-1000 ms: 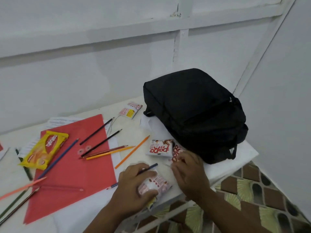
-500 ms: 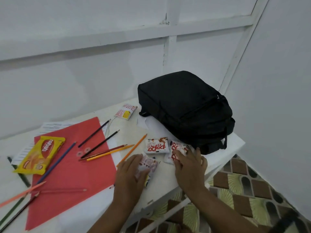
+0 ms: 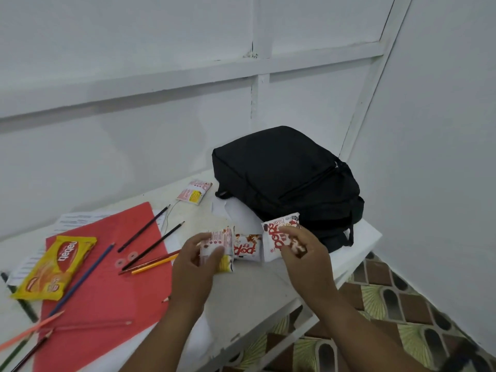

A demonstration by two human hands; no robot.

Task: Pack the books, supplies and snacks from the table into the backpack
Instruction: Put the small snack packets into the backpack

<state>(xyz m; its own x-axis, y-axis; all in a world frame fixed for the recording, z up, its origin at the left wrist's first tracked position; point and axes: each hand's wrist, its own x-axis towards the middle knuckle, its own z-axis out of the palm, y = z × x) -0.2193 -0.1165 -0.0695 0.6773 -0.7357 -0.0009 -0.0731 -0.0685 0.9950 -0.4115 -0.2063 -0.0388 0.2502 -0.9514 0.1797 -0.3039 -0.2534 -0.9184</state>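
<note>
pinching a snack packet (image 3: 218,244) in the left hand (image 3: 193,267), the right hand (image 3: 306,253) grips another packet (image 3: 277,238) near the backpack (image 3: 284,178).

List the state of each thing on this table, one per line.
backpack: lying flat, looks closed
left hand: holds a snack packet
right hand: holds a second snack packet
third packet: on table between them
yellow biscuit pack: lying on red folder
</note>
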